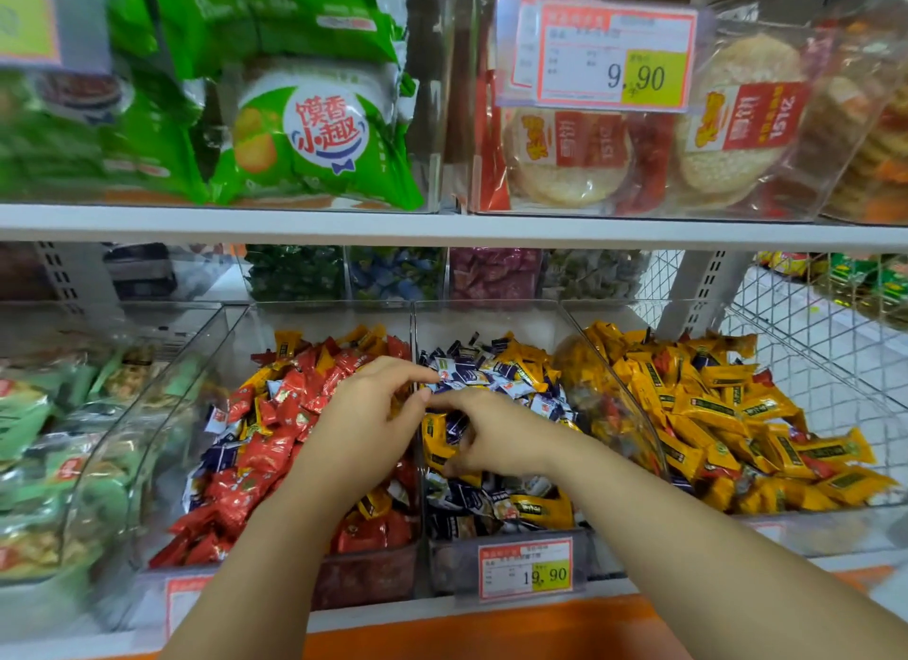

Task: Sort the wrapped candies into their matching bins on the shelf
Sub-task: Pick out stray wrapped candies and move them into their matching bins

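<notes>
- Navy-and-white candies [491, 379] fill the middle bin [486, 306] at frame centre, with yellow strays among them; sorting looks far from done.
- Left hand [363, 413] and right hand [496, 438] meet there, fingers curled. I cannot tell what either holds.
- Left bin [147, 438] holds red candies [275, 443] plus navy and yellow strays.
- Right bin [835, 526] holds yellow candies [712, 404] and a few reds.
</notes>
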{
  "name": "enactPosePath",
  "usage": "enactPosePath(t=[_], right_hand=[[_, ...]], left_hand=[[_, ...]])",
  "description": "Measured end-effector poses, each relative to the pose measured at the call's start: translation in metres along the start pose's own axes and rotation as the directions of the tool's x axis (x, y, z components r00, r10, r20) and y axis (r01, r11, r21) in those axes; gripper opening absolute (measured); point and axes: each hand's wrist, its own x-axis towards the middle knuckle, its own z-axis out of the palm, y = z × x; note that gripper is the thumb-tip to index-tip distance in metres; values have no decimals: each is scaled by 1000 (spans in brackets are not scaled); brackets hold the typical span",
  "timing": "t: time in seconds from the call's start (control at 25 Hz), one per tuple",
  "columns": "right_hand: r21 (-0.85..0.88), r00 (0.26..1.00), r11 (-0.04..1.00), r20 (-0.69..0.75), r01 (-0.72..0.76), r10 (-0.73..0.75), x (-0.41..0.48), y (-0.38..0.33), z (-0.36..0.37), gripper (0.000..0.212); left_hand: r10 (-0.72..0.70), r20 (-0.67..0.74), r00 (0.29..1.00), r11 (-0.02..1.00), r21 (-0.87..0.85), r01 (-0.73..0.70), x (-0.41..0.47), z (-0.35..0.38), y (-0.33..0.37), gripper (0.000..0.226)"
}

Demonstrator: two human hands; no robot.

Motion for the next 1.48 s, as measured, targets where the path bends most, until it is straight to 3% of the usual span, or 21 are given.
enactPosePath(t=[0.16,0.32,0.4,0.48,0.56,0.68,0.76,0.84,0.96,1.08,1.28,1.48], right_hand=[[10,994,999,110,-31,30,7,1,-3,78],[-7,997,999,62,-44,44,2,8,0,47],[1,1000,1000,1,-11,11,-8,8,1,37],[-24,986,999,-161,43,-46,-24,7,-5,30],[9,911,998,-408,66,-57,-47,10,-20,31],[34,650,998,-760,54,-10,-84,30,-46,35],[54,495,997,-866,-51,72,-101,55,-60,34],[105,446,980,-878,-171,172,-109,81,-67,32],[99,533,955,-811,-279,240,-115,104,-63,29],[56,563,980,-812,-190,155,-117,101,-58,20],[167,774,984,-613,-68,157,-108,92,-43,24],[287,790,958,-586,-6,181,-102,105,-49,25]], left_hand=[[-1,4,1000,1000,-2,1,1,1,-1,21],[4,7,1000,1000,-3,-4,1,1,1,20],[3,10,1000,1000,-4,-3,1,2,3,21],[9,15,1000,1000,-4,-9,0,4,5,21],[20,26,999,1000,5,-20,0,8,7,21],[-13,39,999,999,36,12,2,12,10,21],[-27,33,999,999,42,26,2,14,12,21],[-33,21,999,999,33,32,2,15,13,21],[-8,-1,1000,1000,28,8,3,18,21,20],[71,-3,997,997,25,-71,5,26,38,20],[76,130,989,993,75,-87,17,47,58,25],[-47,174,984,995,94,31,48,84,66,27]])
